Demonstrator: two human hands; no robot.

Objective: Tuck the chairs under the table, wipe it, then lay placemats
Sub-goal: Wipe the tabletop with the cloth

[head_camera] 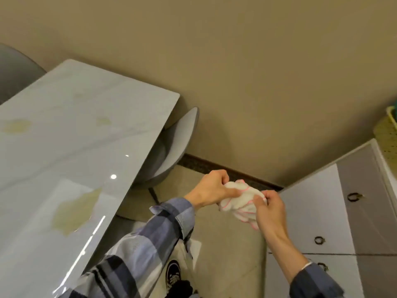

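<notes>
Plaid sleeve (137, 250) sits closest, w/ left hand (211, 188) and right hand (271, 208) both curled tight on a bunched white cloth (241, 202), pink-edged, held mid-air over the floor, well apart from the counter (64, 147). Counter shows yellowish smears, not yet wiped. One chair (174, 147) is tucked at its end; another (15, 69) at the far side. Risk, imo: a balled cloth may just smear the patches or skip some; it could also slip to the floor while being reworked. No placemats visible. No readable text or brands.
</notes>
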